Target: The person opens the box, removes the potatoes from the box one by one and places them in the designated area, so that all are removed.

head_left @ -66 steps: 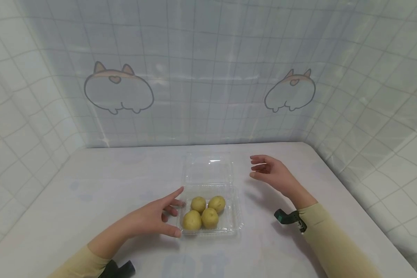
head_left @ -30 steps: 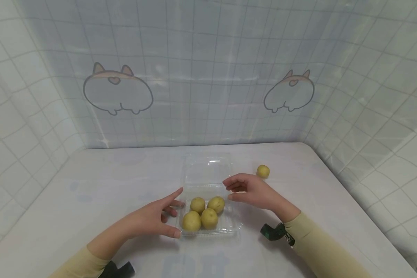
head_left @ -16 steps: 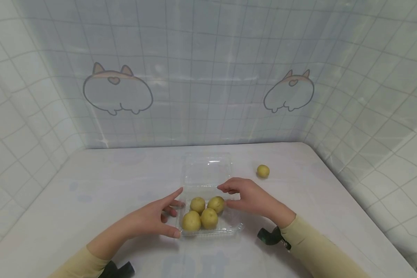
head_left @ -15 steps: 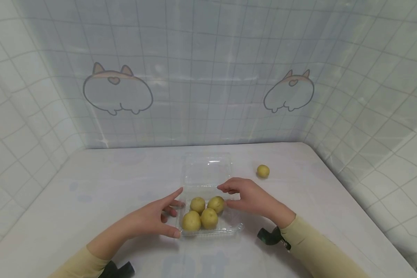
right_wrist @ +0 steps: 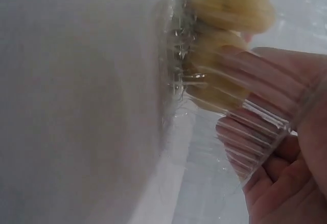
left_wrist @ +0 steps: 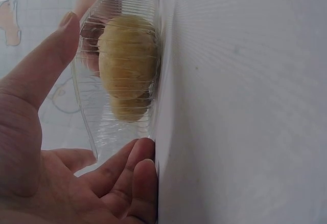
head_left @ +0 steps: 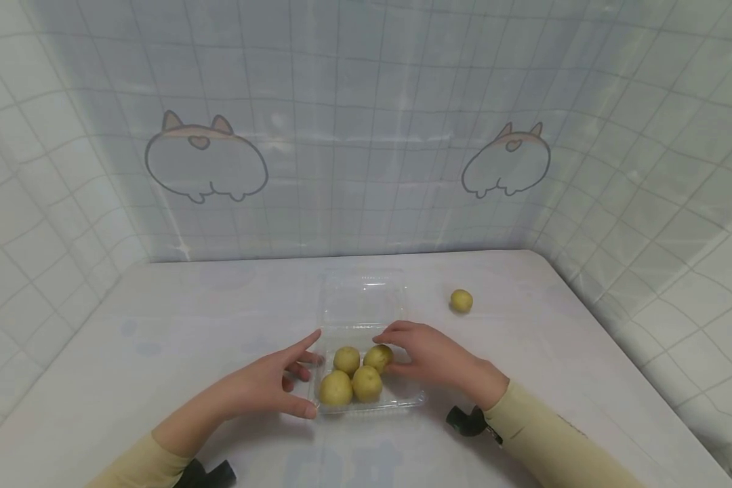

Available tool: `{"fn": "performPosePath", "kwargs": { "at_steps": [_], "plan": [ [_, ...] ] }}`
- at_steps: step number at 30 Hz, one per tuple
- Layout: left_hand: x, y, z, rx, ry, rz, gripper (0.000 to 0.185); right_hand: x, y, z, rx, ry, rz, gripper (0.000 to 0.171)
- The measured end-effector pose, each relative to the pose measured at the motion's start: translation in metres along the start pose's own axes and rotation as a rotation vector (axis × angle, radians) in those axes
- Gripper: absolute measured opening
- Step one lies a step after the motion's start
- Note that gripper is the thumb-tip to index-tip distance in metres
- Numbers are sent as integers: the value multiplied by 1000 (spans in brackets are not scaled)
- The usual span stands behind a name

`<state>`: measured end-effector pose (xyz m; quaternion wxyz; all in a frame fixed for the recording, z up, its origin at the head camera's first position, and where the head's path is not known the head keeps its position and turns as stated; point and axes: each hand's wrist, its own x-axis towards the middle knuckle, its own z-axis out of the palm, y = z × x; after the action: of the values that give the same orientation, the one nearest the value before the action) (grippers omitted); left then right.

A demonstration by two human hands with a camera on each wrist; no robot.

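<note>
A clear plastic clamshell box point(head_left: 405, 400) stands on the table, its lid point(head_left: 362, 298) laid back behind it. Several small yellow potatoes sit inside, grouped toward the left. My left hand point(head_left: 259, 386) rests at the box's left side, thumb by the front corner and forefinger by the hinge corner. My right hand point(head_left: 433, 356) reaches over the right wall, thumb and fingers spread about the back-right potato point(head_left: 378, 358). In the right wrist view the thumb overlaps that potato, while the fingers point(right_wrist: 237, 137) show a gap from it through the ribbed wall.
One loose potato point(head_left: 461, 301) lies on the white table point(head_left: 219, 298) behind my right hand. A cloth backdrop with a grid pattern point(head_left: 366, 149) rises along the table's back and both sides.
My right hand has moved left and toward me, from over the loose potato, uncovering it, down to the back-right potato in the box. The left hand has stayed put.
</note>
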<state>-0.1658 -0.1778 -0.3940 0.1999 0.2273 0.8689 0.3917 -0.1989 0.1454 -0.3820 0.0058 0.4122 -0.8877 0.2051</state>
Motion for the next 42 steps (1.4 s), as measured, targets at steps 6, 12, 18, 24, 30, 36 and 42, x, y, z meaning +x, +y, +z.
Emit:
{"fn": "performPosePath", "kwargs": {
  "at_steps": [6,12,18,24,30,36,42],
  "plan": [
    [1,0,0,3,7,-4,114,2,-6,3,-87,-5,-35,41],
    [0,0,0,4,8,-8,114,3,-10,5,-123,-28,-27,43],
    [-1,1,-1,9,8,2,114,3,-10,7,-122,-43,-13,40],
    [-2,1,-1,17,13,17,114,3,-11,6,-126,-50,-14,41],
    [-2,2,-1,11,12,8,114,4,-12,5,-157,-69,-25,47],
    [-1,1,-1,13,15,12,114,4,-12,5,-165,-77,-8,42],
    [0,0,0,6,13,23,113,2,-12,4,-152,-39,4,53]
  ]
}}
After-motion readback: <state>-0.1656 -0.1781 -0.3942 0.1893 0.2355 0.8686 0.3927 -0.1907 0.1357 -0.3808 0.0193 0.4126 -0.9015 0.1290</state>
